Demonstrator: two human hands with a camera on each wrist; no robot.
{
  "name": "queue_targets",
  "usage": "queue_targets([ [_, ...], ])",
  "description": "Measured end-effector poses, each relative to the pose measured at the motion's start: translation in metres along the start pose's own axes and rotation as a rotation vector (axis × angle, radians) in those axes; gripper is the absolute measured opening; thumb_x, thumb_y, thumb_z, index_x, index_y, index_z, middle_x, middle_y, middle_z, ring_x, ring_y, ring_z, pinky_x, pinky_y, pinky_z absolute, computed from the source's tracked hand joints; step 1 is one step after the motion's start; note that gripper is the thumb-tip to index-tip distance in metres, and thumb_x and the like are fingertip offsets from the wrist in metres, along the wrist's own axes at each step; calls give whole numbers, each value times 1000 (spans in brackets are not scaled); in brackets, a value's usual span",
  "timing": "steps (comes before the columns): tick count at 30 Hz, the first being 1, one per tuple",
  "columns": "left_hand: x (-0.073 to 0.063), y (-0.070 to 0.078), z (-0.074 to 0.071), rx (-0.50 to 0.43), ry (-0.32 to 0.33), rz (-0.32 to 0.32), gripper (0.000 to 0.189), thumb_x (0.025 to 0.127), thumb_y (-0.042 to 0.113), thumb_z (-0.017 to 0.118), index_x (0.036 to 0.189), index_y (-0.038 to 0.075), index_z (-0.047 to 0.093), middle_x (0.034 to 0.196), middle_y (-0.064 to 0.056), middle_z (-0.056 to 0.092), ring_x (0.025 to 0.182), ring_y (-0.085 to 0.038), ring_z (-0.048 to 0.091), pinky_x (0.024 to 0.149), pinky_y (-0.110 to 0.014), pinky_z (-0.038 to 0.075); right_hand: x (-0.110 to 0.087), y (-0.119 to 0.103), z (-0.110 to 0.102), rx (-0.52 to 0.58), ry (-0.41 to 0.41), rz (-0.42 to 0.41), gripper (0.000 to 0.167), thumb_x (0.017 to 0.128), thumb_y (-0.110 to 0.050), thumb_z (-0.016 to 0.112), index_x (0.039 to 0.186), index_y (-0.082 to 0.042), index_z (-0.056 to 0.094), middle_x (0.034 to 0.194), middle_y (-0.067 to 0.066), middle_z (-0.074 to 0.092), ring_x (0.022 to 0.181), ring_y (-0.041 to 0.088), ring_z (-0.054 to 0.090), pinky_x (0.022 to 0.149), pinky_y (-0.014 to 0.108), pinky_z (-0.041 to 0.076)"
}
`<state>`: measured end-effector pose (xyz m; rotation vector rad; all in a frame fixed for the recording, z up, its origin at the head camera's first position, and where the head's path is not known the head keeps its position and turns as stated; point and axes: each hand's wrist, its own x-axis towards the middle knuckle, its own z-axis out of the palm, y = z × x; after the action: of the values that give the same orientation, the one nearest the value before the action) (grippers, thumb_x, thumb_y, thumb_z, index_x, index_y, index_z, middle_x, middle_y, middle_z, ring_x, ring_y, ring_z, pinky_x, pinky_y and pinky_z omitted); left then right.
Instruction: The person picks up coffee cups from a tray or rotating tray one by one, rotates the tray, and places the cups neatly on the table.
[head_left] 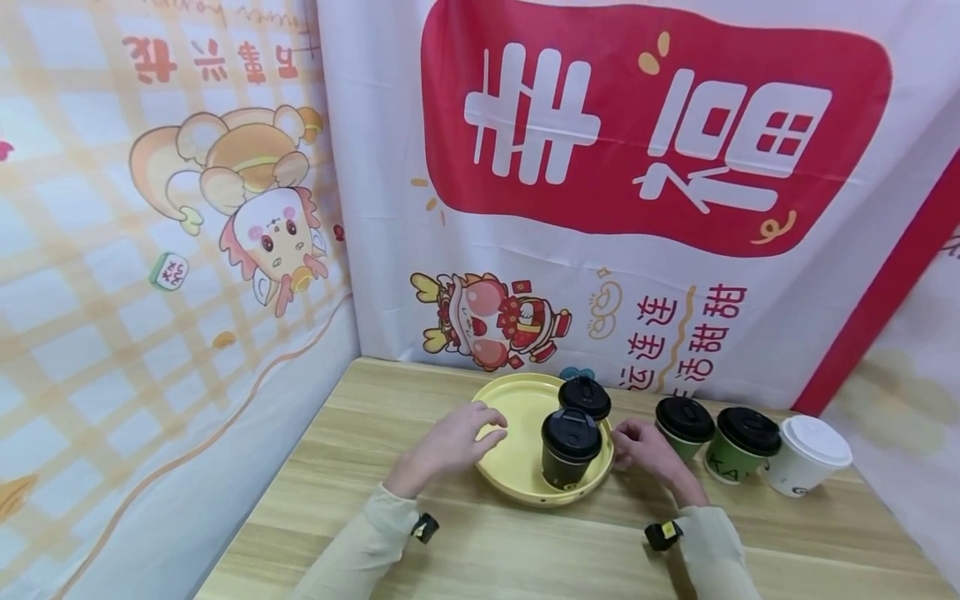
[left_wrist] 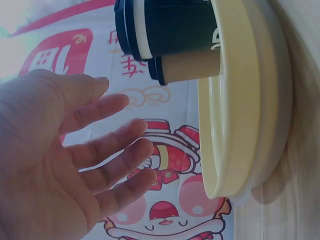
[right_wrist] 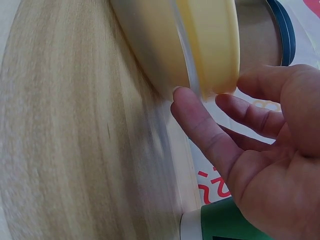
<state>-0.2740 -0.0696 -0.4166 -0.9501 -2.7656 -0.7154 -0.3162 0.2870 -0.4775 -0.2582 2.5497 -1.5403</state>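
Note:
A round yellow tray (head_left: 517, 467) rests on the wooden table with two lidded paper cups on its right half. The nearer cup (head_left: 570, 450) is dark with a black lid; behind it, partly hidden, is a brown cup (left_wrist: 192, 69), also black-lidded. My left hand (head_left: 461, 437) is at the tray's left side, its fingers spread and loosely bent, apart from the rim in the left wrist view. At the right rim is my right hand (head_left: 648, 450), fingers relaxed. Its fingertips (right_wrist: 184, 97) come right up to the tray's outer wall.
To the right of my right hand stand a dark-lidded cup (head_left: 684, 427), a green cup (head_left: 738, 446) with a black lid, and a white cup (head_left: 806, 454) with a white lid. A printed cloth (head_left: 375, 250) hangs behind the table, and another (head_left: 187, 350) along the left side.

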Motion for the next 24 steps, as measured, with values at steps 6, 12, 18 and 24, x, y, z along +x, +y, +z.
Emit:
queue_targets([
  [6,5,-16,-5,-80,63,-114,33,99,30,56,123,8,63,123,-12,64,114,-31,62,98,-45,50,3,4,2,-13,16,8,23,100,-11,51,104,10,60,89,16,67,81,36,68,72,46,60],
  [12,11,-32,-14,-113,79,-231,44,99,35,56,132,5,58,132,-14,61,122,-31,57,104,-48,47,7,11,0,-24,27,13,24,99,-15,53,104,7,61,89,14,67,78,28,69,69,39,60],
  [18,15,-49,-16,-157,48,-340,52,99,44,53,139,9,53,140,-13,56,128,-31,54,106,-50,45,9,13,-1,-11,24,14,23,100,-15,53,103,7,60,88,13,66,78,28,69,70,39,60],
  [24,15,-62,-10,-234,34,-406,54,98,45,54,141,12,50,142,-16,53,129,-34,53,104,-54,45,7,13,1,-15,22,14,24,100,-15,53,104,7,60,89,13,66,80,29,69,70,40,60],
])
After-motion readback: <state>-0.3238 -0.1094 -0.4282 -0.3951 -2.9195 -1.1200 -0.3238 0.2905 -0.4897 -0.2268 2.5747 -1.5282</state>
